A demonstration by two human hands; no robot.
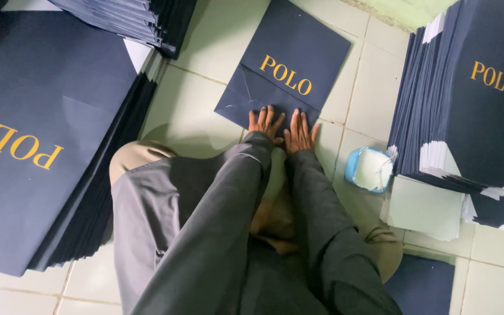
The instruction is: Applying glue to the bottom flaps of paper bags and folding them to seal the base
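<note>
A flat dark navy paper bag (290,55) with gold lettering lies on the pale tiled floor (193,105) in front of me. My left hand (265,122) and my right hand (300,133) lie side by side, fingers spread, pressing flat on the bag's folded bottom edge. Both arms are in grey sleeves and reach forward over my folded legs. Neither hand grips anything.
A large stack of the same navy bags (42,134) lies at my left, another stack (118,14) at the top left. A fanned pile of unfolded navy sheets (473,99) sits at the right. A small blue tub of white paste (370,169) stands beside it.
</note>
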